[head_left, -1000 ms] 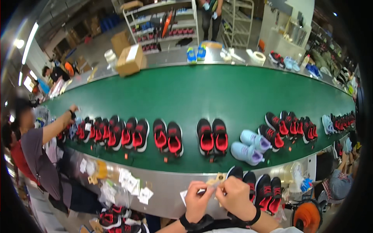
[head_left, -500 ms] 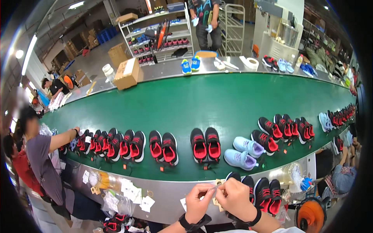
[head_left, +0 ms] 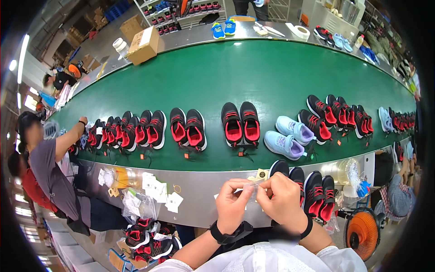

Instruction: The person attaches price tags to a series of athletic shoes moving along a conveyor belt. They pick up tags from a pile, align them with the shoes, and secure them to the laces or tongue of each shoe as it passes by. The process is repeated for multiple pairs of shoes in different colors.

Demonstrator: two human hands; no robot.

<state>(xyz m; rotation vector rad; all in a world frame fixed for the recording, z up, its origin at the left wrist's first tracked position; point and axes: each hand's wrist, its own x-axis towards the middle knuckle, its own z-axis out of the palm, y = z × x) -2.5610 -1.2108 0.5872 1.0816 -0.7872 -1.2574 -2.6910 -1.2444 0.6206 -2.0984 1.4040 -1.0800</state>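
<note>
Close together over the steel ledge point(head_left: 195, 211), my left hand point(head_left: 232, 206) and my right hand point(head_left: 282, 199) both pinch a small clear plastic piece point(head_left: 253, 186), perhaps a little bag or strip. Its exact kind is too small to make out. Beside my right hand stand black sneakers point(head_left: 313, 195) with red laces and lining; my hand partly hides some of them. A small tan card point(head_left: 261, 174) lies just beyond my fingers. On the green belt ahead are a black-and-red pair point(head_left: 241, 124) and a light blue pair point(head_left: 285, 144).
More sneakers point(head_left: 154, 129) line the belt point(head_left: 195, 77) to both sides. White tags point(head_left: 173, 201) and a clear plastic bag point(head_left: 136, 204) lie left on the ledge. A co-worker point(head_left: 59, 177) reaches over the belt at left. An orange fan point(head_left: 362, 231) stands at lower right.
The view has tilted down, so the belt and shoes sit higher in the picture. My hands stay together, and the clear piece now shows more between my fingers.
</note>
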